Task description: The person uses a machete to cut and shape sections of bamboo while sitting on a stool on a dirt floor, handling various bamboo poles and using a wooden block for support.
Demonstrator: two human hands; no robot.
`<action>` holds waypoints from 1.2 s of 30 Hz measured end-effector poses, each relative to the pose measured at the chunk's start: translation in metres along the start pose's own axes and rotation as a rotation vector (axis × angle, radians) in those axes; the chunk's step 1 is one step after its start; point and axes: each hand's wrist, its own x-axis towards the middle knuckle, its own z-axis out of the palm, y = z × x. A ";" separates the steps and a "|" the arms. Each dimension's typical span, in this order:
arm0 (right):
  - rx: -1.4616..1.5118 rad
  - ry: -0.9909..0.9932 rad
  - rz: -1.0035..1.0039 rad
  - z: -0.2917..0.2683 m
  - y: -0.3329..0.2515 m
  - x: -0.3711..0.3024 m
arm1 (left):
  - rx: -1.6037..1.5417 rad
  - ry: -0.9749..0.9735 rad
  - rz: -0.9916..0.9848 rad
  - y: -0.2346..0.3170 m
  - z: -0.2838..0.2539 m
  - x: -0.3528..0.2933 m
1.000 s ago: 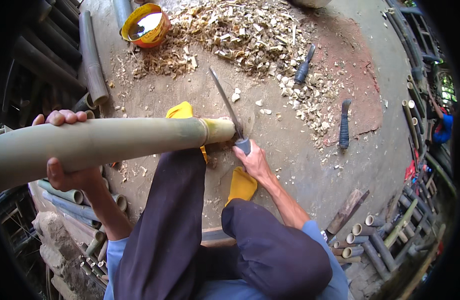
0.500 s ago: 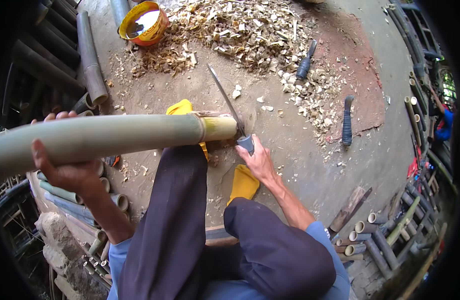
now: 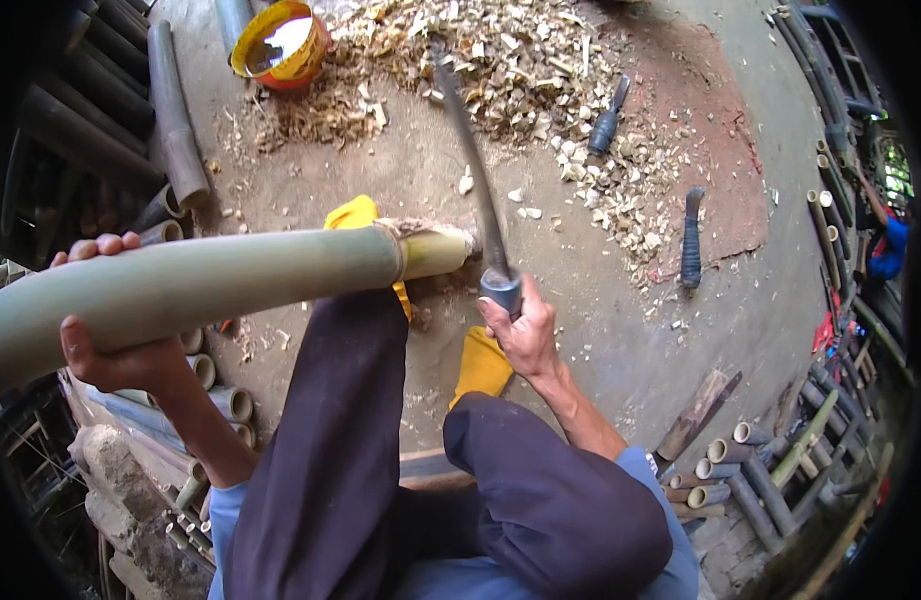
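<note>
Nearest to the view are the two legs in dark trousers (image 3: 346, 400), with both knees raised. The left hand (image 3: 136, 365) comes from the lower left, and its grip is closed around a thick, pale green bamboo pole (image 3: 211, 275) – the fingers show past the far edge, the thumb lies on the near side. This pole goes from the left rim, above the left knee, to its narrower yellowish end near the middle; whether it presses on the knee, I cannot tell.

The right hand (image 3: 526, 335) has its grip clenched on the grey handle of a long knife (image 3: 471, 150). The blade points away from the person and a little to the left, just beside the pole's end.

Below the pole and the hands, yellow footwear (image 3: 484, 362) stands on the earthen floor (image 3: 601, 350). At the left lie cut bamboo pieces (image 3: 231, 403) beside a rough stone (image 3: 116, 480); at the right are other short tubes (image 3: 726, 450).

Farther away, a short tool with a wrapped handle (image 3: 692, 245) lies on the floor, and a chisel-like tool (image 3: 605, 128) rests among pale chips (image 3: 521, 60). Left of this heap stands a yellow and red bucket (image 3: 306, 70) – something shiny is inside. At the far right another person in blue (image 3: 889, 252) is partly visible.
</note>
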 end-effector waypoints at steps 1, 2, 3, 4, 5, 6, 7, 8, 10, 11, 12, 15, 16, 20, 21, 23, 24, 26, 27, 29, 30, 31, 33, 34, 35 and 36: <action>0.009 0.077 -0.136 0.003 0.001 -0.009 | -0.025 -0.041 -0.017 0.000 -0.007 0.001; 0.024 0.161 -0.306 0.006 -0.004 -0.007 | -0.060 -0.091 -0.001 0.006 -0.005 0.008; 0.179 0.167 -0.337 0.017 0.017 -0.003 | -0.053 -0.095 0.016 0.012 -0.002 0.011; -0.120 0.193 -0.314 0.011 0.027 0.002 | -0.084 -0.090 -0.013 -0.007 -0.002 0.005; -0.139 0.096 -0.135 0.008 0.049 0.011 | -0.095 -0.096 -0.007 -0.010 0.002 0.005; -0.152 -0.005 0.047 0.007 0.067 0.016 | -0.113 -0.135 -0.007 -0.010 0.002 0.006; -0.159 -0.017 0.112 0.009 0.055 0.015 | -0.116 -0.167 0.001 -0.009 -0.004 0.006; -0.098 -0.052 0.168 0.006 0.034 0.015 | -0.122 -0.203 0.007 -0.006 -0.009 0.009; 0.035 -0.143 0.307 0.007 0.005 0.005 | -0.142 -0.308 0.004 0.008 -0.019 0.016; 0.061 -0.053 0.100 0.008 0.014 -0.006 | -0.172 -0.356 0.000 0.006 -0.021 0.017; 0.098 0.015 -0.031 0.011 0.022 -0.008 | -0.187 -0.417 0.020 0.002 -0.023 0.018; -0.056 0.165 -0.329 0.015 0.037 -0.001 | -0.211 -0.421 -0.011 -0.004 -0.013 0.023; -0.178 0.003 -0.014 0.017 0.045 0.009 | -0.187 -0.292 -0.084 0.000 -0.010 0.017; -0.071 -0.113 0.234 0.012 0.045 0.019 | -0.025 0.072 -0.131 0.006 0.018 0.009; -0.019 -0.168 0.328 0.013 0.033 0.015 | -0.064 0.078 -0.199 0.010 0.004 0.011; 0.002 -0.028 0.075 0.015 0.020 0.008 | -0.036 0.067 -0.078 0.010 -0.007 0.016; 0.013 0.039 -0.036 0.017 0.016 -0.002 | -0.016 0.065 -0.031 0.008 -0.012 0.014; -0.061 0.207 -0.291 0.009 -0.007 -0.011 | -0.011 0.058 -0.029 0.000 -0.015 0.011; -0.039 0.228 -0.324 0.012 0.004 -0.011 | -0.015 0.066 -0.032 -0.003 -0.014 0.010; -0.087 0.118 -0.143 0.022 0.031 -0.003 | -0.011 0.043 -0.017 0.008 -0.004 0.010; -0.201 0.006 0.085 0.020 0.048 0.006 | -0.047 0.027 -0.027 -0.004 -0.005 0.006; -0.165 0.026 0.019 0.023 0.042 0.008 | -0.056 0.010 -0.018 -0.003 -0.007 0.006; -0.064 -0.045 0.121 0.016 0.030 0.006 | -0.044 0.001 -0.003 -0.001 -0.004 0.010; -0.019 -0.077 0.184 0.013 0.018 0.003 | -0.041 -0.001 -0.008 -0.005 -0.005 0.009; -0.037 0.004 0.005 0.014 0.006 0.000 | -0.008 0.002 0.015 0.004 -0.002 0.012; -0.051 0.086 -0.172 0.018 -0.006 -0.005 | 0.028 0.005 0.038 0.014 0.002 0.015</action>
